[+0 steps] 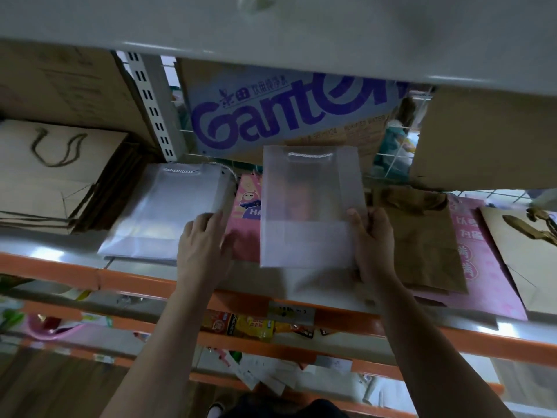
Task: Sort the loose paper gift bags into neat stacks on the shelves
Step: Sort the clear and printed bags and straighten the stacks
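Frosted bag [310, 206] (right edge) within fingers [373, 220]

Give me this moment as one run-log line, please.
phase: sorting | right hand: grips held frosted bag, right edge | left hand: touches frosted stack | nearby: pink bag, brown bag, kraft stack

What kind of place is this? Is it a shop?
Probably a shop or its stockroom: metal shelves with orange edges, snack packets on the shelf below, and piles of gift bags.
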Demonstrator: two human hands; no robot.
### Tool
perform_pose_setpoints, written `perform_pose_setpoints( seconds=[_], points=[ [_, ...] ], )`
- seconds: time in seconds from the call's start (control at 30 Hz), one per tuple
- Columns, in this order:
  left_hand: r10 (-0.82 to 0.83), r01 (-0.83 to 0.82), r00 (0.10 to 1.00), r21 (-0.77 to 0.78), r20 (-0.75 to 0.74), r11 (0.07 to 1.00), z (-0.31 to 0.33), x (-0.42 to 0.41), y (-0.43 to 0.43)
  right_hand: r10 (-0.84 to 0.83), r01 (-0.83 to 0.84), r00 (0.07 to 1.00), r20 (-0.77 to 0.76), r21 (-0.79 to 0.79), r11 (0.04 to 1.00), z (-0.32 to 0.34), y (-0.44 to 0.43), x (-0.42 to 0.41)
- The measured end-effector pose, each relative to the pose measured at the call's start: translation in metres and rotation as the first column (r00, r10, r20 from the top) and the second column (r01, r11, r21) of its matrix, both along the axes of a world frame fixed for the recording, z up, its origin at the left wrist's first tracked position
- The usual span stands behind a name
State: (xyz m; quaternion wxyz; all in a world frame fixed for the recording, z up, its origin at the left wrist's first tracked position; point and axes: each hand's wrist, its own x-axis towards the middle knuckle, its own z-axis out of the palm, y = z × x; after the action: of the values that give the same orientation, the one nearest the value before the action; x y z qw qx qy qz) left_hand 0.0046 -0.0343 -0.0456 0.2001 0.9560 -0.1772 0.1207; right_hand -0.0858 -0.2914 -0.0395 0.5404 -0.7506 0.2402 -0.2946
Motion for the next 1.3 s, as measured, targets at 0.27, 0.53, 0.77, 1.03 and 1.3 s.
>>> perform_pose_setpoints(
  seconds=[0.27,0.53,0.77,1.03,1.3],
  points=[
    [0.088,-0.080,0.991,-0.086,0.104,0.993,-0.010,0.023,0.104,0.088,-0.087,0.996,0.016,-0.067,0.994,-0.002,0.107,0.071],
    [0.035,-0.016,0.988,-0.127,0.153,0.992,-0.014,0.053,0.176,0.186,-0.186,0.978,-0.090,0.008,0.983,-0.009,0.217,0.131],
    [-0.053,0.063,0.993,-0.086,0.106,0.994,-0.025,0.072,0.187,0.023,-0.159,0.945,-0.327,-0.395,0.905,-0.017,0.242,0.140],
    [-0.140,0.150,0.984,-0.091,0.109,0.984,-0.020,0.069,0.162,0.038,-0.164,0.966,-0.255,-0.494,0.854,-0.011,0.224,0.130],
    [-0.360,0.364,0.931,-0.073,0.058,0.928,0.001,0.051,0.051,-0.225,0.141,0.963,-0.149,-0.435,0.889,0.007,0.093,0.055]
  ],
)
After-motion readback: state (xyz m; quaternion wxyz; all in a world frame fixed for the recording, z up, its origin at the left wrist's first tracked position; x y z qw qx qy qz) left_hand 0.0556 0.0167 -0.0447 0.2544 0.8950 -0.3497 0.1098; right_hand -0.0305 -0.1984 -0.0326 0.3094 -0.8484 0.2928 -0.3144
